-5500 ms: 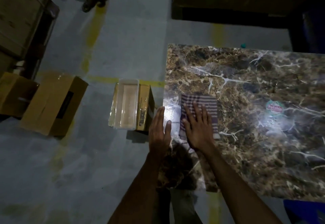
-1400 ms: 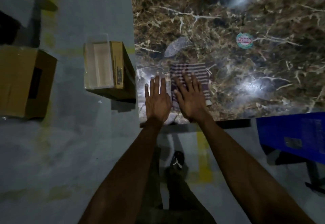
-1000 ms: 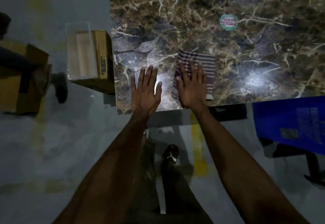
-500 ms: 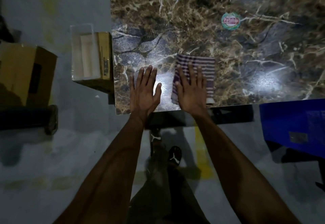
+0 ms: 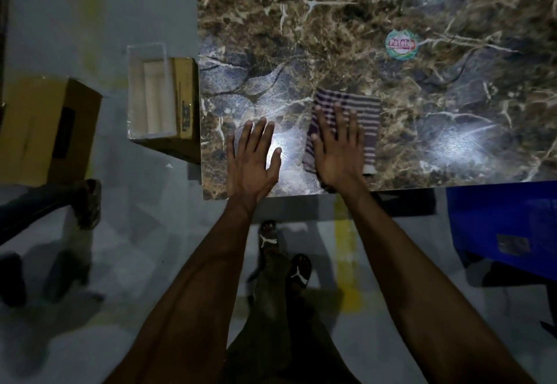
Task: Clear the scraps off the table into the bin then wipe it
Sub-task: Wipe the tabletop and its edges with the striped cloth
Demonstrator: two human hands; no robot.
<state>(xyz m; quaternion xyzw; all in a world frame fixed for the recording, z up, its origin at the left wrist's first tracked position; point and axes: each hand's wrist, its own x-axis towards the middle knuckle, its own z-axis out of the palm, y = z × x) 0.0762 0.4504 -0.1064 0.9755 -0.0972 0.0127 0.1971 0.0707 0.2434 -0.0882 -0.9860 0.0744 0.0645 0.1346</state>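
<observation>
Two hands flat on the marble-patterned desk (image 5: 331,22), near its front left corner. Right hand (image 5: 339,150) spread with straight fingers, palm pressing down on the striped cloth (image 5: 366,112), nothing pinched or curled round it. Left hand (image 5: 252,157) likewise flat and spread, resting on bare desk just beside the cloth, holding nothing. Cloth folded to a rough square, lying flat, its far and right edges showing past the fingers. Probably light, soft and limp: likely to bunch or unfold if dragged by one corner, so best driven as now, with a broad palm over its middle and even downward pressure, or gathered at the folded edge if lifted. Glossy desk surface, glare patches all over, so probably slick, with the cloth apt to slide easily and slip from under a light touch. No scraps to be made out on the desk in this dim light; only a round sticker (image 5: 401,45) further back. Cardboard bin (image 5: 162,103) open on the floor, close against the desk's left edge, with a second carton (image 5: 48,130) further left. Judged stage: wiping.
</observation>
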